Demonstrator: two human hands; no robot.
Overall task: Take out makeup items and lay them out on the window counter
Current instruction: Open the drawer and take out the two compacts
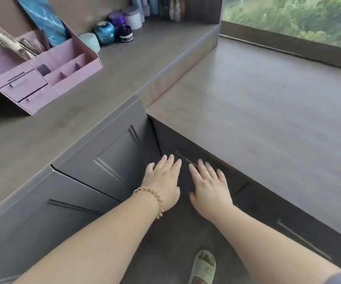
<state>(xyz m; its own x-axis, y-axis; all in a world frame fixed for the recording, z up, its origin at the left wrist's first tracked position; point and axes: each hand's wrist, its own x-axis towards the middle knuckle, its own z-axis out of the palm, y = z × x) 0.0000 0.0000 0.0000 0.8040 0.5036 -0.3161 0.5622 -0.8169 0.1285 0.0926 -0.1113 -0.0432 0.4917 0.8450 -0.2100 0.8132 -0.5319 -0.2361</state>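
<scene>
Both hands reach down side by side toward a dark drawer front (188,160) under the window bench (268,111). The left hand (163,179) and the right hand (209,185) are flat, fingers spread, holding nothing; a coiled band (153,196) circles the left wrist. On the higher bench (95,103) to the left stands a pink organizer (42,72), with jars (114,29) behind it. A slippered foot (203,267) shows below.

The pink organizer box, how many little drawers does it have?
2. Both sit at the front left of the pink organizer: the upper drawer and the lower drawer just beneath it. Others may be hidden.
</scene>
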